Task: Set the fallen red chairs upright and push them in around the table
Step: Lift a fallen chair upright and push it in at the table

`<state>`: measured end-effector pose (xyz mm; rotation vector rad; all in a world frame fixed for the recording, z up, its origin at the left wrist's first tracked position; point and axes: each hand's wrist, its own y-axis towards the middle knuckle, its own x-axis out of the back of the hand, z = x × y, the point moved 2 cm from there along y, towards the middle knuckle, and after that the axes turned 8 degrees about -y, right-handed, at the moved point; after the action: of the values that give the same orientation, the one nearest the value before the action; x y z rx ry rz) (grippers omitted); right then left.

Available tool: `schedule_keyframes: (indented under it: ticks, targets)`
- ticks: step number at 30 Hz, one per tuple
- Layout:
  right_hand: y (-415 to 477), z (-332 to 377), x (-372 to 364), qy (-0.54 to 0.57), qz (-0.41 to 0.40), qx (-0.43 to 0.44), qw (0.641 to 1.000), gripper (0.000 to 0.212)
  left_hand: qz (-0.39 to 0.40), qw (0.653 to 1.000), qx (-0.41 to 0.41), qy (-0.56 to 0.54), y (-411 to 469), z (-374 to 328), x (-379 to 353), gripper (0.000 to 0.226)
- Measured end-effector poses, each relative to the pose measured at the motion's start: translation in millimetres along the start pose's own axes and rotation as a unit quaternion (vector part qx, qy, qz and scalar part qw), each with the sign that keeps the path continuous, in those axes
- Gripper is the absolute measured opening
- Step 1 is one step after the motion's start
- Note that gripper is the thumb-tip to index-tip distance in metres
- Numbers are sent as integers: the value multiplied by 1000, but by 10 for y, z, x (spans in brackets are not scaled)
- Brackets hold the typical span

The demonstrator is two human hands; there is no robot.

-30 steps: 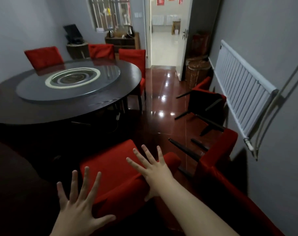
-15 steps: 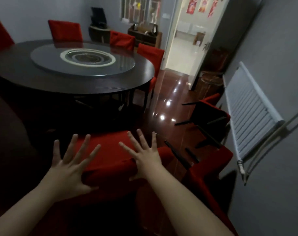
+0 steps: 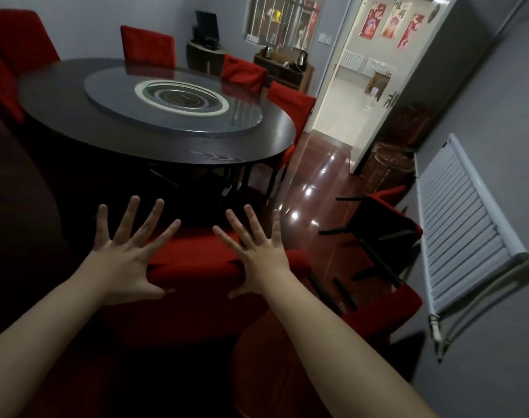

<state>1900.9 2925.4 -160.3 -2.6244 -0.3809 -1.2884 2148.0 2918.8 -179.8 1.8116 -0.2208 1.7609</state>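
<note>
At lower centre, an upright chair covered in soft red fabric [image 3: 196,267] is seen before the round, glossy dark wooden table [image 3: 172,146]. The left hand [image 3: 127,260] and right hand [image 3: 257,257], fingers spread wide, appear laid on its padded backrest. An even, straight push is advised. Two fallen red chairs [image 3: 377,224], thin dark legs showing, lie at right.

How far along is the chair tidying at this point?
Done: the far chairs stand upright, tucked in at the table. In hand: left hand and right hand press flat on the near chair, which is upright and facing the table. Left: a fallen chair and a second fallen chair lie by the radiator.
</note>
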Motion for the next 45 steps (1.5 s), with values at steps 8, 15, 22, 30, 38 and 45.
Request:
schedule_keyframes:
  ticks: [8,15,22,30,38,45]
  targets:
    - [713,-384,244,12,0,-35,999,141,-29,998,-22,44,744,537,43,111]
    - [1408,-721,345,52,-10,-62,997,144,-25,997,-36,71,1384,971,127,105]
    - [2107,-1062,368,119,15,-104,987,146,17,995,-20,94,2071,1367,217,100]
    - [2465,-1248,271,195,-20,-70,978,116,177,975,103,-83,2402,1583,284,72]
    - [2685,-1418,113,189,-148,16,971,72,115,980,153,-54,2396,1486,254,62]
    - [3175,-1640,146,188,-92,43,977,73,31,980,193,-40,2587,1526,189,68]
